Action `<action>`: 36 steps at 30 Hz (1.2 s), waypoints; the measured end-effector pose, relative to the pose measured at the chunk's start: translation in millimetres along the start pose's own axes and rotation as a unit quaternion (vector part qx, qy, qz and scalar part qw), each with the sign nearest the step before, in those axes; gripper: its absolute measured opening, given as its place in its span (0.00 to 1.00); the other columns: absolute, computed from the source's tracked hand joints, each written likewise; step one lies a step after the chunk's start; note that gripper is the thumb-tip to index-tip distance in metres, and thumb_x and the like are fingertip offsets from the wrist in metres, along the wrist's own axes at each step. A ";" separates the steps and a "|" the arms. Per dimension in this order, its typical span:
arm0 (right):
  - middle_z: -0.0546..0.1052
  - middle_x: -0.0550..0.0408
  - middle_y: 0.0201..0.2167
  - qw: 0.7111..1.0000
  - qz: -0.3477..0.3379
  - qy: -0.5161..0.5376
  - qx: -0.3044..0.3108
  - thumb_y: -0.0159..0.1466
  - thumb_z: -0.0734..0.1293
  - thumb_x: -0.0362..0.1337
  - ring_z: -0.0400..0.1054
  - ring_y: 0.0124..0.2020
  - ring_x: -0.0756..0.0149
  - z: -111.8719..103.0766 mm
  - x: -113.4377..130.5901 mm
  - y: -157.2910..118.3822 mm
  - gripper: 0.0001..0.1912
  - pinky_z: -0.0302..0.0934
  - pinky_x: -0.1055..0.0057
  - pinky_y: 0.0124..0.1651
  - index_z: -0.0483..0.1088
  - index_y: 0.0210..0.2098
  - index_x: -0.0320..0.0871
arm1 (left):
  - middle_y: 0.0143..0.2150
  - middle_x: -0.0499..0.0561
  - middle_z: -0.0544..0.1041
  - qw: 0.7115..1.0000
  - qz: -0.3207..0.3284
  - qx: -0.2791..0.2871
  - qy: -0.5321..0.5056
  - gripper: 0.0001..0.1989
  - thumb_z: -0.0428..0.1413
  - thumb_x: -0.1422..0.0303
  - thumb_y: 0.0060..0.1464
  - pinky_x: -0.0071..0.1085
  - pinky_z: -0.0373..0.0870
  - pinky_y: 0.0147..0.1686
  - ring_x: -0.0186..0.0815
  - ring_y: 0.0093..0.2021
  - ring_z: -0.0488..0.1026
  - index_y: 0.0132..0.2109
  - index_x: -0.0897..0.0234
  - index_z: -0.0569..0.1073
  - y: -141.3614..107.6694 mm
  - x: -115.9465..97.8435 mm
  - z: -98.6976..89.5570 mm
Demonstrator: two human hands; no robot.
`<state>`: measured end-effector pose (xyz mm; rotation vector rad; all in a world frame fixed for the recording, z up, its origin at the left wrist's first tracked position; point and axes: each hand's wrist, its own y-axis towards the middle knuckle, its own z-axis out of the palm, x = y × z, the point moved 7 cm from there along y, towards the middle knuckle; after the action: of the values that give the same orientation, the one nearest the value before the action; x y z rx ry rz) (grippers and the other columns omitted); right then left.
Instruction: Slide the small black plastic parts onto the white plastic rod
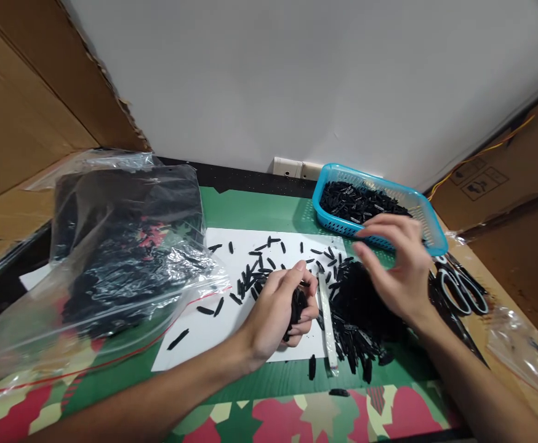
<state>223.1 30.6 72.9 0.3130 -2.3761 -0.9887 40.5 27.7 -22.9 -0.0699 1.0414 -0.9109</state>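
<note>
My left hand (281, 307) is curled around a bunch of small black elongated pieces (298, 307) above a white sheet (195, 344). Similar pieces lie scattered over the sheet, and a dense black pile (361, 307) sits to its right. A narrow whitish strip (327, 323) lies between the sheet's loose pieces and the pile. Over the pile, in front of the blue basket (322, 203), my right hand (396, 264) has its thumb and fingers apart, with nothing visible between them. More black pieces (356, 200) fill part of the basket. Their exact kind is too small to make out.
On the left lies a large clear zip bag (135, 264) with dark contents. Scissors (460, 289) and a small clear bag (516, 344) are at the right. Cardboard (29, 92) stands on both sides, and a wall (269, 80) rises behind a socket strip (292, 168).
</note>
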 end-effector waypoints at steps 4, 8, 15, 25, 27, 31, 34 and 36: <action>0.81 0.49 0.44 0.972 -0.111 0.124 0.164 0.70 0.72 0.33 0.72 0.47 0.55 30.2 53.9 -18.9 0.05 0.68 0.57 0.50 0.76 0.46 0.44 | 0.19 0.38 0.63 0.999 -0.024 -0.046 0.007 0.25 0.55 0.39 0.61 0.15 0.44 0.13 0.24 0.16 0.49 0.43 0.55 0.63 0.9 2.7 -4.5; 0.83 0.45 0.46 0.972 -0.203 0.015 0.121 0.69 0.72 0.29 0.71 0.50 0.51 34.0 64.0 -29.4 0.11 0.67 0.56 0.50 0.76 0.51 0.40 | 0.19 0.38 0.64 0.997 -0.036 -0.059 0.021 0.26 0.56 0.38 0.60 0.16 0.45 0.13 0.25 0.15 0.50 0.45 0.54 0.62 1.6 2.7 -6.0; 0.84 0.46 0.46 0.966 -0.228 -0.032 0.115 0.73 0.67 0.27 0.72 0.50 0.52 39.9 63.6 -32.9 0.06 0.65 0.57 0.48 0.76 0.46 0.40 | 0.19 0.38 0.63 0.999 -0.025 -0.042 0.021 0.26 0.55 0.38 0.60 0.16 0.44 0.12 0.25 0.16 0.49 0.47 0.53 0.64 2.3 -0.3 -3.7; 0.80 0.52 0.39 0.977 -0.048 0.176 0.107 0.71 0.71 0.27 0.72 0.44 0.59 30.2 42.5 -16.0 0.07 0.67 0.60 0.49 0.73 0.43 0.45 | 0.20 0.37 0.61 0.999 0.005 0.009 0.034 0.18 0.51 0.45 0.68 0.14 0.43 0.12 0.24 0.16 0.46 0.44 0.53 0.62 0.3 -7.1 3.3; 0.80 0.53 0.38 0.976 -0.044 0.182 0.108 0.71 0.71 0.27 0.72 0.43 0.59 30.2 40.1 -15.3 0.07 0.67 0.61 0.48 0.74 0.43 0.45 | 0.20 0.37 0.61 0.999 0.008 0.013 0.037 0.18 0.51 0.45 0.68 0.15 0.43 0.12 0.24 0.16 0.46 0.42 0.54 0.61 0.4 -6.8 3.4; 0.81 0.52 0.38 0.976 -0.057 0.182 0.104 0.70 0.72 0.27 0.73 0.43 0.59 33.4 37.8 -18.3 0.06 0.68 0.60 0.49 0.75 0.43 0.44 | 0.20 0.37 0.62 0.999 0.016 0.025 0.041 0.18 0.52 0.48 0.69 0.14 0.42 0.13 0.24 0.16 0.46 0.40 0.54 0.59 0.8 -6.1 3.5; 0.81 0.51 0.38 0.978 -0.068 0.173 0.099 0.69 0.73 0.27 0.73 0.42 0.58 35.1 37.1 -21.0 0.06 0.69 0.60 0.48 0.75 0.43 0.44 | 0.20 0.36 0.62 0.999 0.016 0.029 0.042 0.17 0.53 0.49 0.69 0.14 0.42 0.13 0.24 0.16 0.46 0.40 0.54 0.58 0.9 -5.3 3.1; 0.81 0.50 0.38 0.978 -0.072 0.167 0.100 0.69 0.73 0.28 0.74 0.43 0.58 35.8 36.8 -22.2 0.06 0.69 0.59 0.47 0.75 0.44 0.44 | 0.21 0.36 0.62 0.999 0.019 0.027 0.043 0.18 0.53 0.48 0.68 0.14 0.42 0.13 0.24 0.16 0.47 0.40 0.54 0.58 0.9 -5.7 2.8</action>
<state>172.7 21.0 50.7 0.6804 -2.1663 -0.6926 42.2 31.1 -17.7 0.0336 1.0936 -0.9139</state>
